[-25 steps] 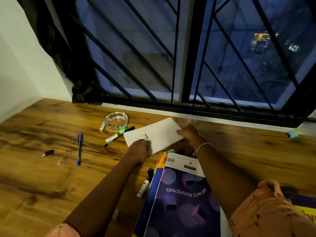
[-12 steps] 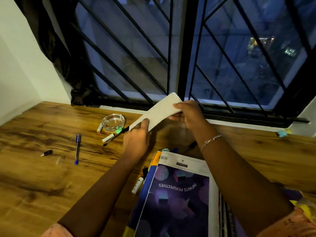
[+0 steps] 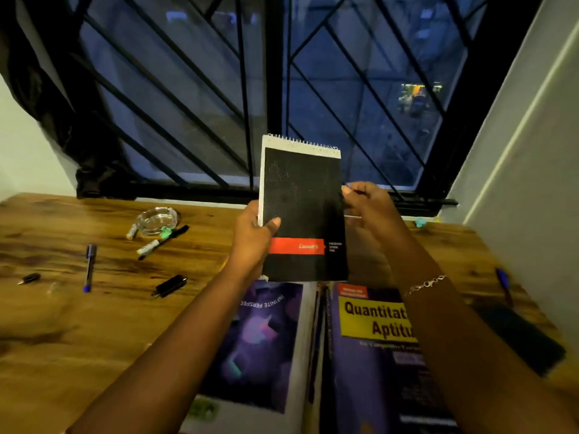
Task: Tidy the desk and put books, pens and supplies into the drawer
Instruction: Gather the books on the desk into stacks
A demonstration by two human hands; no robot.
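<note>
Spiral notepad, black cover with a red band: held up off the worktop between the hands, in front of the window grille. Long axis upright, wire binding at the top, cover towards the camera.

Left hand grips the left edge low down, thumb across the cover, fingers behind. Right hand sits at the right edge with fingers curled; the blur hides whether it grips or only touches. Judged: the left hand carries the weight.

Drawer not in view, so the direction of the carry is unknown.

Below the pad, near side: Infinite Perspectives book on the left and Quantitative Aptitude book on the right, flat and side by side. Both forearms cross above them, so a straight drop would land on the books.

Left part of the worktop, well apart from the hands: glass ashtray, markers just beside it, blue pen, black cap-like piece. Right part: second blue pen near a dark flat object.
</note>
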